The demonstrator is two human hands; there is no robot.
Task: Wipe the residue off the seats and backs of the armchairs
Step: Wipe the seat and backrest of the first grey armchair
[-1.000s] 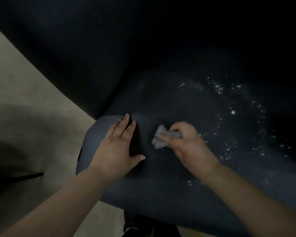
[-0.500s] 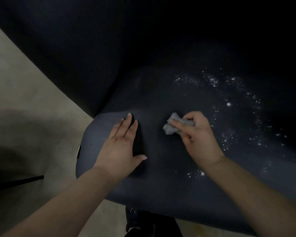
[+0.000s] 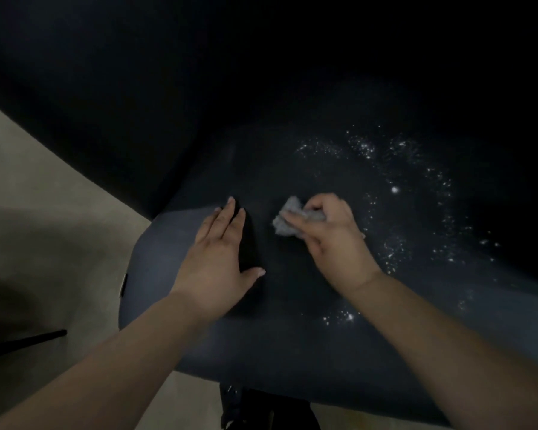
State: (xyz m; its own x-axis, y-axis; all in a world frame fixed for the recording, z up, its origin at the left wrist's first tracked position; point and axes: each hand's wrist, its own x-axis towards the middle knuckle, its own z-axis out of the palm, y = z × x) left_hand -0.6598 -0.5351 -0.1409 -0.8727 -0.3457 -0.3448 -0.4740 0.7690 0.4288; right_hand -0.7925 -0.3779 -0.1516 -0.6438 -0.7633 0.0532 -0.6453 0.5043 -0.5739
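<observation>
A dark blue armchair fills the view, its seat in front of me and its back rising behind. White powdery residue is scattered over the right half of the seat. My right hand grips a crumpled grey cloth and presses it on the seat, just left of the specks. My left hand lies flat on the seat's left part, fingers straight and thumb spread out.
A beige floor shows to the left of the chair, with a thin black leg of some other furniture lying across it. The chair's dark base shows under the front edge.
My right hand has carried the cloth a little away from me and to the right across the seat. The left hand has stayed flat in the same place.
</observation>
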